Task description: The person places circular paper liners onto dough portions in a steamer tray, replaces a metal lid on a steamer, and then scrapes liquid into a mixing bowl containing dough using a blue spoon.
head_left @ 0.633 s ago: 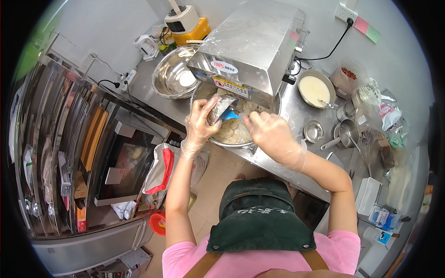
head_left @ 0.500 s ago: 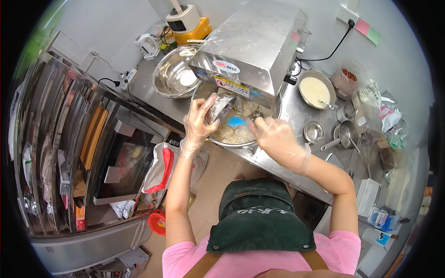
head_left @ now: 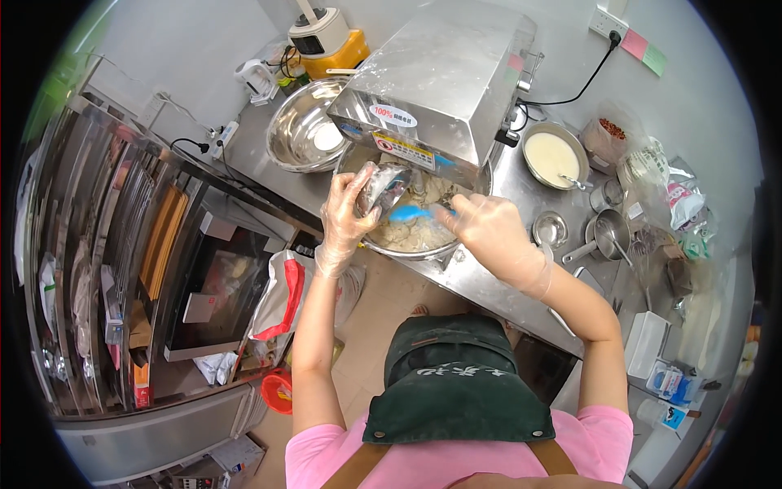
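Note:
Gloved in clear plastic, my left hand [head_left: 344,216] grips a small metal bowl [head_left: 386,187] by its edge, tilted over the mixing bowl. Whitish residue coats the inside of this small bowl. My right hand [head_left: 498,235], also gloved, is closed around a blue spatula [head_left: 409,213], its head beside the tilted bowl's mouth and slightly blurred. Below both lies pale, rough dough [head_left: 407,238] in the large steel mixing bowl [head_left: 423,256]. That bowl sits under the front of a boxy stainless-steel mixer [head_left: 436,69], which hides its far side.
An empty steel basin [head_left: 297,134] stands left of the mixer. To the right are a pot of creamy liquid [head_left: 554,156], a small metal cup [head_left: 551,231], a saucepan [head_left: 609,232] and several plastic bags. A tray rack [head_left: 106,253] stands at left.
The blue spatula has shifted slightly left, toward the small bowl, and more of its blade shows. My right hand has moved a little with it; the small bowl is turned slightly differently.

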